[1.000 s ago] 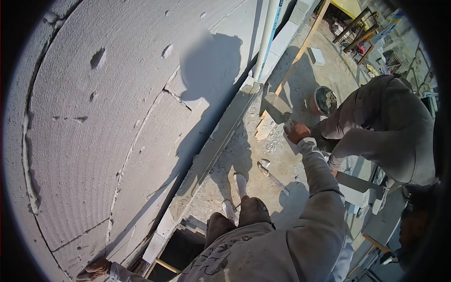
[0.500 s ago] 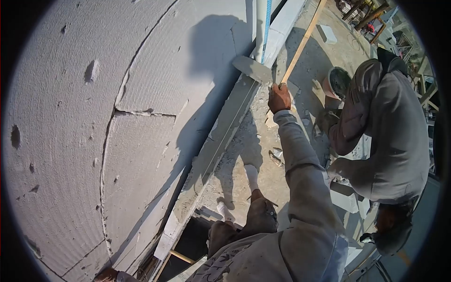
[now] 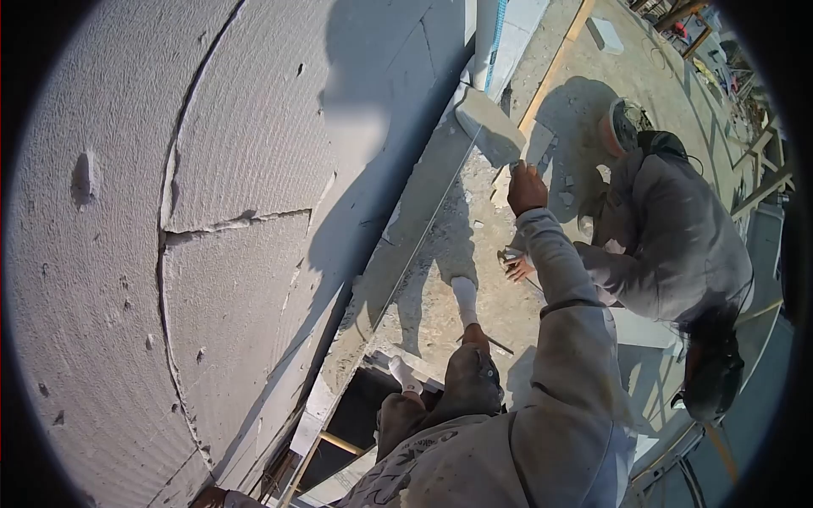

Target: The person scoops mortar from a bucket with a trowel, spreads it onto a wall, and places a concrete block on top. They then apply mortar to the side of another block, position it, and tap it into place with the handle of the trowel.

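Trowel [image 3: 489, 127] upper centre of frame, flat blade loaded with grey mortar, tilted, hovering just over the mortar bed [image 3: 398, 245] that runs diagonally along the foot of the block wall [image 3: 127, 237]. Right hand [image 3: 527, 188] just below the blade, grip clamped on the trowel handle, grey sleeve running down to lower centre. Left hand [image 3: 210, 497] at the bottom edge, lower left, mostly cut off against the wall base; grip state cannot be told. String line [image 3: 423, 233] stretched along the bed. White pipe [image 3: 486, 34] upright at top centre, against the wall. Own knees and white shoes at lower centre, above a dark opening. Second person [image 3: 669, 245] crouched at right of frame, a hand [image 3: 517, 269] low near the floor. Bucket [image 3: 622, 125] beside that person, upper right. Timber batten [image 3: 555, 72] lying on the dusty floor, upper right.
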Available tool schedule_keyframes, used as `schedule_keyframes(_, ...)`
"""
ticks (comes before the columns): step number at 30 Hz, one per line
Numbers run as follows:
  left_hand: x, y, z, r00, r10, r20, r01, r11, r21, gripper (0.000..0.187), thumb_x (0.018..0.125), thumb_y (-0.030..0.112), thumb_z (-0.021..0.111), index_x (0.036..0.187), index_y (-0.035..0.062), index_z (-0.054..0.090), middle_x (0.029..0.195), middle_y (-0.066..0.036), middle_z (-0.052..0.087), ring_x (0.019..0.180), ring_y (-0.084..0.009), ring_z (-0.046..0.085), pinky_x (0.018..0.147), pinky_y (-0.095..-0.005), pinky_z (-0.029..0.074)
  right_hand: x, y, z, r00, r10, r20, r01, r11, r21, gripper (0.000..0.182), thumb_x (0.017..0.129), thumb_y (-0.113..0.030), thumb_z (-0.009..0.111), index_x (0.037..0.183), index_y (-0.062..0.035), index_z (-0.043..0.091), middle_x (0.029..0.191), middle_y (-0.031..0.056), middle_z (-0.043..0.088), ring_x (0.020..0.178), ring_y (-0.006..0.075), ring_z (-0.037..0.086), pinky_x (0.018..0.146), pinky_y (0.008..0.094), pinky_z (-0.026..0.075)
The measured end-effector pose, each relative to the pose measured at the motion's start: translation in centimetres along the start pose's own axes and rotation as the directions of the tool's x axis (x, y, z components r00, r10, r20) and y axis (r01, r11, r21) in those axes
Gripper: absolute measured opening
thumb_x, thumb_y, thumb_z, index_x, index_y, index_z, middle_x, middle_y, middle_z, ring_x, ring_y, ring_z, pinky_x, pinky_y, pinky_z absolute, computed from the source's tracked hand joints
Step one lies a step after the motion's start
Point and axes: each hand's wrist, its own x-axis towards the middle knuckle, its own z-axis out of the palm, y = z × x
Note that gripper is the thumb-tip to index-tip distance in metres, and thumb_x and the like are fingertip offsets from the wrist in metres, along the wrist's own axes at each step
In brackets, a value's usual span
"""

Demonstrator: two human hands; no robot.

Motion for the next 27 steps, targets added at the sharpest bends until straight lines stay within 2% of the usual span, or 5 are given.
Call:
schedule_keyframes(8,-0.6,-0.9,-0.8,0.997,-0.07,-0.019,0.07,0.997,-0.019,0.071,0.091,0.048,0.015,0.129,-0.0107,0.027,0.134,-0.032,0.023,0.124,-0.0434,0.025,0.1,-0.0544,0.02,-13.2,2.3,-1.7,0.96,0.177,0.217,-0.178,0.984,-0.013,0.023,0.076,-0.011,0.053,0.096,-0.0046,0.044,0.087,0.0187,0.054,0.082,0.0355,0.057,0.069,0.043,0.048)
schedule_keyframes(10,-0.8,-1.5,-1.6,0.996,-0.091,-0.023,0.091,0.996,-0.013,0.07,0.091,0.048,0.015,0.129,-0.0108,0.027,0.134,-0.032,0.023,0.124,-0.0435,0.025,0.1,-0.0545,0.021,-14.6,1.4,-4.1,0.891,0.306,0.335,-0.37,0.917,0.147,0.045,0.073,-0.021,0.06,0.108,0.003,0.046,0.097,0.0238,0.056,0.091,0.0379,0.056,0.078,0.0422,0.045)
schedule_keyframes(14,-1.3,-2.9,-3.5,0.99,-0.138,-0.029,0.137,0.99,-0.006,0.07,0.092,0.047,0.015,0.129,-0.011,0.026,0.134,-0.032,0.023,0.124,-0.0437,0.025,0.1,-0.0546,0.021,-9.9,-1.3,-12.1,0.953,0.067,0.297,-0.197,0.88,0.432,0.041,0.073,-0.031,0.06,0.099,0.0012,0.051,0.09,0.0246,0.059,0.088,0.04,0.056,0.077,0.0434,0.045)
schedule_keyframes(20,-2.7,-4.9,-6.1,0.974,-0.22,-0.045,0.221,0.975,0.022,0.069,0.092,0.046,0.015,0.128,-0.0114,0.026,0.134,-0.033,0.023,0.124,-0.0439,0.025,0.1,-0.0548,0.021,-2.8,-2.7,-17.2,0.916,0.157,0.37,-0.19,0.98,0.056,0.049,0.078,-0.039,0.056,0.108,-0.0008,0.048,0.097,0.0224,0.059,0.093,0.0363,0.057,0.08,0.0427,0.044)
schedule_keyframes(27,-3.9,-6.0,-7.6,0.967,-0.248,-0.058,0.251,0.966,0.058,0.068,0.092,0.044,0.014,0.128,-0.0118,0.026,0.134,-0.033,0.022,0.124,-0.0442,0.025,0.099,-0.0549,0.022,1.5,-6.2,-16.3,0.895,0.158,0.417,-0.164,0.986,-0.023,0.048,0.08,-0.038,0.056,0.111,-0.0013,0.048,0.102,0.0219,0.059,0.096,0.0367,0.056,0.082,0.0425,0.045)
